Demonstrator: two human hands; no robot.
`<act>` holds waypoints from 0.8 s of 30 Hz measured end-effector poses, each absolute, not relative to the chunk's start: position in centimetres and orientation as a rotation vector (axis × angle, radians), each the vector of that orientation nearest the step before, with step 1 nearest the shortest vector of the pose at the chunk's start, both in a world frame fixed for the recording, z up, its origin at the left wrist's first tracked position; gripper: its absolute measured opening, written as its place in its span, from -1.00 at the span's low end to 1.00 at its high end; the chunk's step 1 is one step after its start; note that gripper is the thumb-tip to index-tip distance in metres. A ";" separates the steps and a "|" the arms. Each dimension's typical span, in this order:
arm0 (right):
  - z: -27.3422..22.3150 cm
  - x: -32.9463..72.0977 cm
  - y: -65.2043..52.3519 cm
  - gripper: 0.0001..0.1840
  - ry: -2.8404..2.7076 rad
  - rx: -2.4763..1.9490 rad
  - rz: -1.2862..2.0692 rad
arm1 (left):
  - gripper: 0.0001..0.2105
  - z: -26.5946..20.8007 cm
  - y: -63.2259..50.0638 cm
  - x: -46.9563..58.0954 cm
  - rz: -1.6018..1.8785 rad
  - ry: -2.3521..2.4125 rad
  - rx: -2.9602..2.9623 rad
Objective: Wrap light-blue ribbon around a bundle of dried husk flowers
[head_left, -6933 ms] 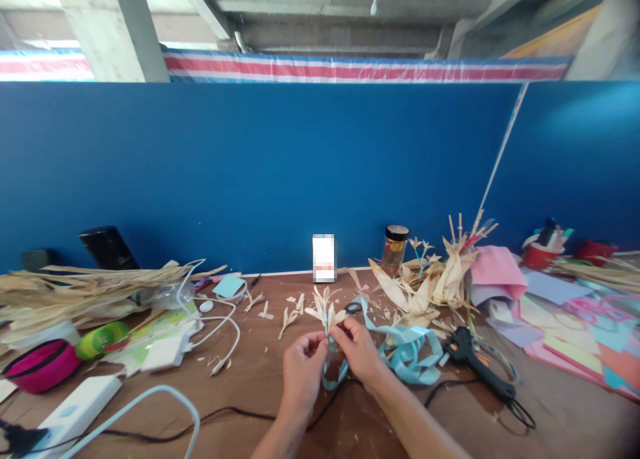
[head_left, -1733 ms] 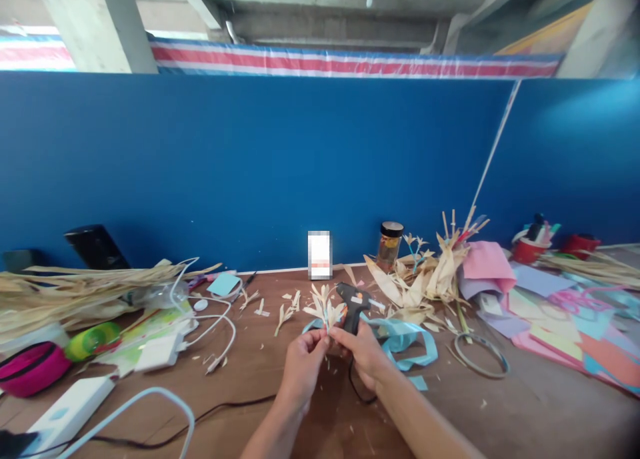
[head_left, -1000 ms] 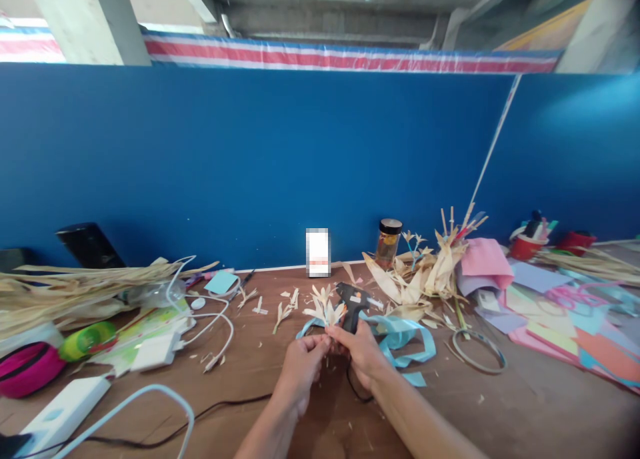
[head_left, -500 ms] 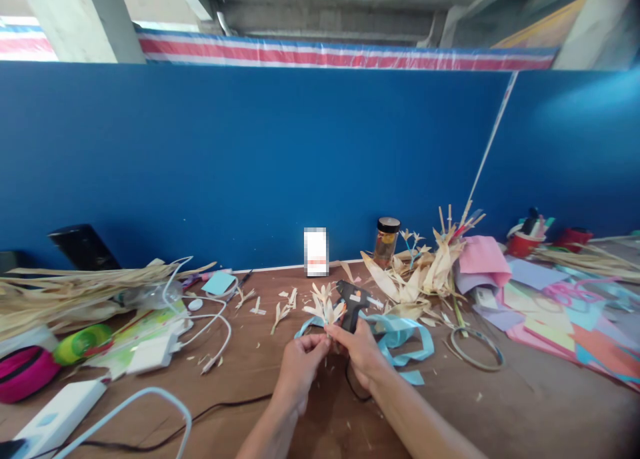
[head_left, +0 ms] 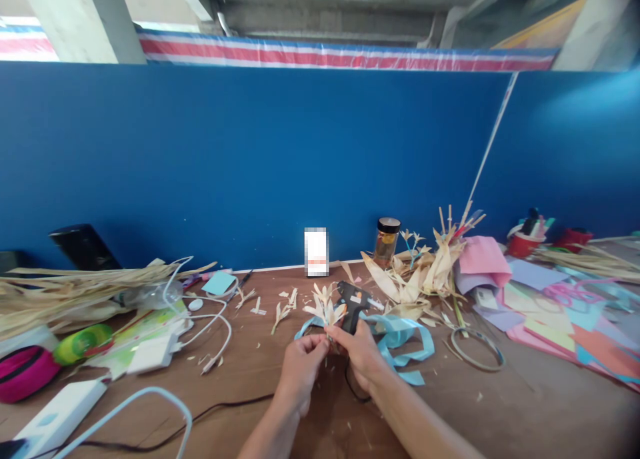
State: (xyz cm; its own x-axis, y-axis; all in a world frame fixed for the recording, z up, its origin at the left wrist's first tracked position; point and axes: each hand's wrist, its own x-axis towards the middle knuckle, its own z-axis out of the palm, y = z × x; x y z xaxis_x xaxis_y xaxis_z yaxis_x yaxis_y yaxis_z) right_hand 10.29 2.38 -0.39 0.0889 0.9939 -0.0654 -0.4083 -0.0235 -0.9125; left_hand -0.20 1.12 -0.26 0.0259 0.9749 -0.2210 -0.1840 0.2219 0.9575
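A flower of pale dried husk petals [head_left: 325, 305] stands upright between my two hands. My left hand [head_left: 303, 362] is closed, thumb and fingertips pinching low on its stem. My right hand [head_left: 361, 352] presses its thumb against the same spot from the other side. The handle of a black glue gun [head_left: 355, 304] runs down into my right hand, behind the thumb; its fingers are mostly hidden. Light blue ribbon [head_left: 403, 335] lies in loops on the table beyond and right of my right hand.
Small husk pieces [head_left: 283, 315] lie left of the flower. A jar [head_left: 387, 242], a husk bunch [head_left: 435, 269] and a ring [head_left: 477, 349] sit to the right, coloured paper [head_left: 540, 305] farther over. White cables [head_left: 227, 322], a power strip [head_left: 60, 412] and a black cord [head_left: 220, 405] occupy the left.
Almost nothing differs. The glue gun and my hands have shifted very slightly; both keep the same hold on the flower.
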 end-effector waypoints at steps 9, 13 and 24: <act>-0.6 10.5 2.5 -0.63 -0.847 -0.937 1.361 | -0.73 0.2 0.9 -0.3 1.200 1.131 0.852; -0.3 11.0 2.9 -0.63 -0.887 -1.053 1.279 | -0.73 -0.1 1.1 -0.7 1.223 1.127 0.855; 3.8 15.5 -0.9 -0.55 -1.028 -1.025 1.298 | -0.71 -0.1 1.6 -1.0 1.229 1.173 0.873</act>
State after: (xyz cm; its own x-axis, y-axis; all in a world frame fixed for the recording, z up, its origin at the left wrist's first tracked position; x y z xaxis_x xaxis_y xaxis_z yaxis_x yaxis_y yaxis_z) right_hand 15.49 -0.92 3.79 0.0109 0.9999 0.0110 -0.2399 0.0133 -0.9707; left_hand -1.04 1.57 -0.07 -0.0549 0.9808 -0.1869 -0.2325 0.1695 0.9577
